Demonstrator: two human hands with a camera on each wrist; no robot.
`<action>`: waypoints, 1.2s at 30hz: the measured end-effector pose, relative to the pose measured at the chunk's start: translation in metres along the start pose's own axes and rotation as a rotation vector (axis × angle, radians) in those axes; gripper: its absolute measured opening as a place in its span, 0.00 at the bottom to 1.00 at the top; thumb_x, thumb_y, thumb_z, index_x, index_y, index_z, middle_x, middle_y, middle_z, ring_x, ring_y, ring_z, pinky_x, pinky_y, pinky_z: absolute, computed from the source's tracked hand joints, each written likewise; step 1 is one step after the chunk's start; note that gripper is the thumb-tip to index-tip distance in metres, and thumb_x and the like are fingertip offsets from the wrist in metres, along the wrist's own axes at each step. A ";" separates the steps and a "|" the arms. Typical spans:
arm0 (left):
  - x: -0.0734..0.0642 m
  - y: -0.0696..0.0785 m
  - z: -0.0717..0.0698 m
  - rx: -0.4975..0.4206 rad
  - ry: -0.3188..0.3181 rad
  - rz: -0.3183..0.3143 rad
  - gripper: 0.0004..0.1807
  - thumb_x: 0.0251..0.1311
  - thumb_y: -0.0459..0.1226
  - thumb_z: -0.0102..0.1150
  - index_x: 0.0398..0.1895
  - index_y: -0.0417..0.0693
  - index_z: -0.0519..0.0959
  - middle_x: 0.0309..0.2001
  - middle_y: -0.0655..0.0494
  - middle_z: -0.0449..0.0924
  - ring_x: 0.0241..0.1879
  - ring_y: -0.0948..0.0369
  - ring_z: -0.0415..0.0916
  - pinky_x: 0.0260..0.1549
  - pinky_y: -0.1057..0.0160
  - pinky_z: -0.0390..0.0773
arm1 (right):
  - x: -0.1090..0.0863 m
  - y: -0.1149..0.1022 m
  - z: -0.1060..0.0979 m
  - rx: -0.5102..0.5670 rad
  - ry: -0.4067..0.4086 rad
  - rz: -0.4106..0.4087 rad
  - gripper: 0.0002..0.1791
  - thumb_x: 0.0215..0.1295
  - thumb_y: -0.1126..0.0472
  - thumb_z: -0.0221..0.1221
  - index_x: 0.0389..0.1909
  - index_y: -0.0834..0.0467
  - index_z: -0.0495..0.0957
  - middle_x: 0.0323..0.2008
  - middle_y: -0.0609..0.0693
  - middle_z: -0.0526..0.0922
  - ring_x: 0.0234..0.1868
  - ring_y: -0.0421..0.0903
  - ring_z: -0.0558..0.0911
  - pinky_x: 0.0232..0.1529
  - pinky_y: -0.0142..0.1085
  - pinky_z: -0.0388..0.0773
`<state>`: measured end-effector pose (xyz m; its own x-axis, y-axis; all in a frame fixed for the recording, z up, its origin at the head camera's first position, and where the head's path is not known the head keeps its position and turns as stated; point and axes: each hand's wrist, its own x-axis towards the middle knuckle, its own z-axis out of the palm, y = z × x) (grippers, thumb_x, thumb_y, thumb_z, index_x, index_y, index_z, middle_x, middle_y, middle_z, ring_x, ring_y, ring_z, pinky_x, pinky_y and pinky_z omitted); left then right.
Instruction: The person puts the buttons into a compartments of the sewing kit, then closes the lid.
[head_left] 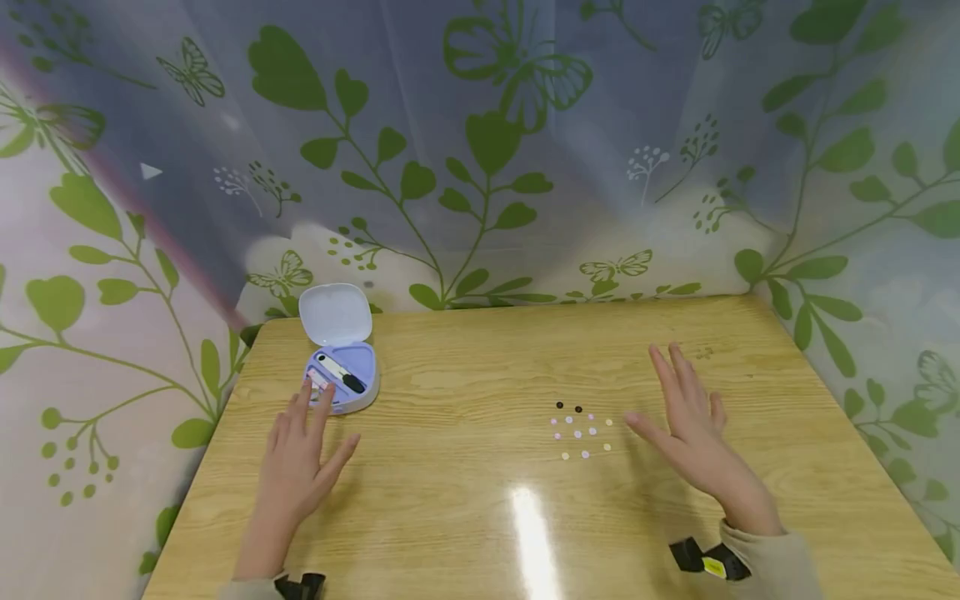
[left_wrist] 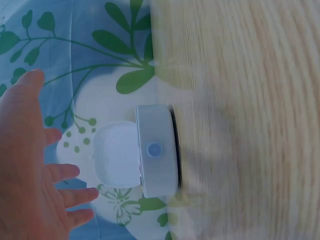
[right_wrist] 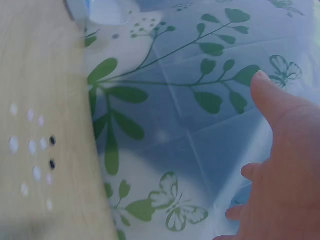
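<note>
Work on the table [head_left: 450, 500]: the person seems to be pausing, perhaps just before sorting little things between box and table; no picking up is going on.
Next at the buttons: the move is probably calling for a gentle pinch with thumb and fingertip, since such small, flat bits might be slipping away easily.
Left hand [head_left: 296, 467]: it is hovering with fingers spread and pretty straight, holding nothing; the left wrist view is showing a gap between it and the box.
Right hand [head_left: 693, 433]: it is hanging over the table, thumb wide apart from the fingers, gripping nothing and touching nothing that I am seeing.
Buttons [head_left: 577, 434]: these tiny round bits, looking like buttons, are lying in a loose bunch at the right hand's 9 o'clock; two black ones [head_left: 578, 409] are sitting at the bunch's 11 o'clock.
Box [head_left: 362, 358]: it is sitting at the left hand's 1 o'clock, its lid [head_left: 335, 314] leaning back at 12 o'clock and a white-and-black tool [head_left: 341, 373] resting inside.
</note>
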<state>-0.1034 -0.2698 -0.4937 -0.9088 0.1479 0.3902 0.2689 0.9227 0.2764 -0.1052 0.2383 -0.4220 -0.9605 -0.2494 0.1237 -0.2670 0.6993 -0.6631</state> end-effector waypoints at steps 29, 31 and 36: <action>-0.013 -0.040 0.002 -0.137 0.081 -0.220 0.42 0.71 0.50 0.52 0.78 0.40 0.50 0.74 0.30 0.49 0.69 0.31 0.51 0.65 0.30 0.48 | 0.032 -0.055 0.074 0.404 0.001 -0.164 0.45 0.76 0.49 0.50 0.79 0.40 0.28 0.78 0.45 0.28 0.77 0.53 0.29 0.66 0.70 0.26; -0.012 -0.043 0.006 -0.191 0.098 -0.239 0.40 0.72 0.47 0.52 0.78 0.38 0.49 0.74 0.30 0.49 0.70 0.32 0.50 0.67 0.31 0.48 | 0.034 -0.058 0.084 0.457 0.000 -0.173 0.45 0.76 0.49 0.50 0.79 0.41 0.28 0.78 0.45 0.28 0.77 0.51 0.29 0.68 0.69 0.29; -0.010 -0.045 0.015 -0.384 0.129 -0.332 0.38 0.74 0.42 0.49 0.78 0.37 0.46 0.75 0.31 0.48 0.73 0.36 0.46 0.70 0.37 0.47 | 0.041 -0.065 0.111 0.703 -0.069 -0.158 0.43 0.77 0.52 0.47 0.79 0.41 0.27 0.78 0.43 0.27 0.77 0.52 0.31 0.67 0.71 0.36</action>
<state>-0.1113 -0.3072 -0.5234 -0.9247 -0.1982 0.3251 0.0922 0.7117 0.6964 -0.1183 0.1083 -0.4553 -0.9012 -0.3700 0.2255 -0.2658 0.0611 -0.9621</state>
